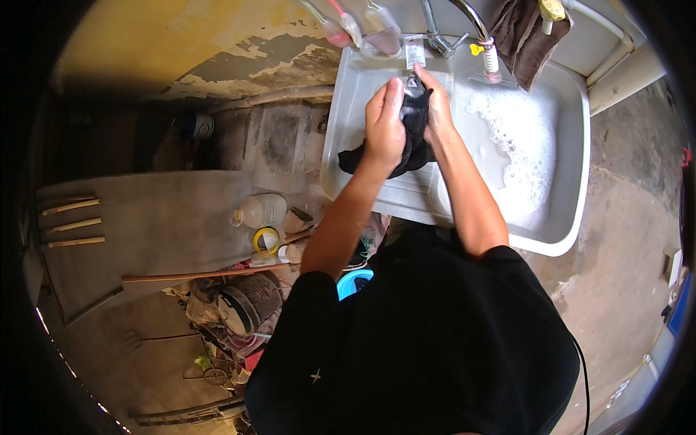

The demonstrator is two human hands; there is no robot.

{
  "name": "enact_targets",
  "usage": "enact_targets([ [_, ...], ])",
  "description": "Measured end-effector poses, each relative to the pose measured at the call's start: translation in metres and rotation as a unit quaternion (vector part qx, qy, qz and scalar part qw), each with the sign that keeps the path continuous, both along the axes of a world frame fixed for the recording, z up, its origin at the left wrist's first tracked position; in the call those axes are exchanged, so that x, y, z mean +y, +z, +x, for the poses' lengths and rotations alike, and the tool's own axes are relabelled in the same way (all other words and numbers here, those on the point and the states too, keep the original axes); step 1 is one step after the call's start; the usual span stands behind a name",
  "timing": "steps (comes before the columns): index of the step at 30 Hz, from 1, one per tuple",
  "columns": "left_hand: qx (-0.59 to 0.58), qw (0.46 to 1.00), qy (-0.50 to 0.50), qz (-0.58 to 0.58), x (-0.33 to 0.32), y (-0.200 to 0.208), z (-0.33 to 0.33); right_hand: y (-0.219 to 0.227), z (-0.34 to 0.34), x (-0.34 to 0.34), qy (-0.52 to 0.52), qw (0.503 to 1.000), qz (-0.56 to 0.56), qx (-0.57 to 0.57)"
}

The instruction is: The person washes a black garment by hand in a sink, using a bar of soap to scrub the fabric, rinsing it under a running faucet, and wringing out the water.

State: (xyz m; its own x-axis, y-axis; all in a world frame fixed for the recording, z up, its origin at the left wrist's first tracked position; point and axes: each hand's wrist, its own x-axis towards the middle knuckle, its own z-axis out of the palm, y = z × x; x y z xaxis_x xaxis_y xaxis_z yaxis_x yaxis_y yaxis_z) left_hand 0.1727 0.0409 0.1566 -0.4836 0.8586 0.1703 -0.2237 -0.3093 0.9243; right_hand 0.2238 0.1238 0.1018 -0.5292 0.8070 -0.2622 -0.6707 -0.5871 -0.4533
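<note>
Over the ribbed left side of a pale grey sink (pixel 410 194), both my hands are closed around a wet-looking black cloth (pixel 415 122). My left hand (pixel 386 125) presses it from the left with the thumb up, and my right hand (pixel 437 109) presses from the right. Whitish suds show on the cloth and fingers near the top. The lower folds hang below the palms and spread to the left onto the ribbed surface. What kind of garment it is cannot be made out. Foamy water (pixel 523 145) fills much of the basin on the right.
A chrome faucet (pixel 475 18) arches over the sink's back edge, with a brown towel (pixel 528 36) beside it. Brushes and a clear scoop-like container (pixel 384 42) stand at the back left. A plastic jug (pixel 262 209) and a blue basin (pixel 354 283) sit lower left.
</note>
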Motion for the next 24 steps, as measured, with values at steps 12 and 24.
enact_targets([
  [12, 0.199, 0.959, 0.168, -0.114, 0.022, -0.023, 0.011, 0.019, 0.005, -0.003, -0.192, 0.901, 0.242, -0.306],
  [24, 0.136, 0.962, 0.179, -0.151, 0.036, -0.045, -0.012, 0.008, 0.008, -0.023, -0.170, 0.864, 0.304, -0.363],
])
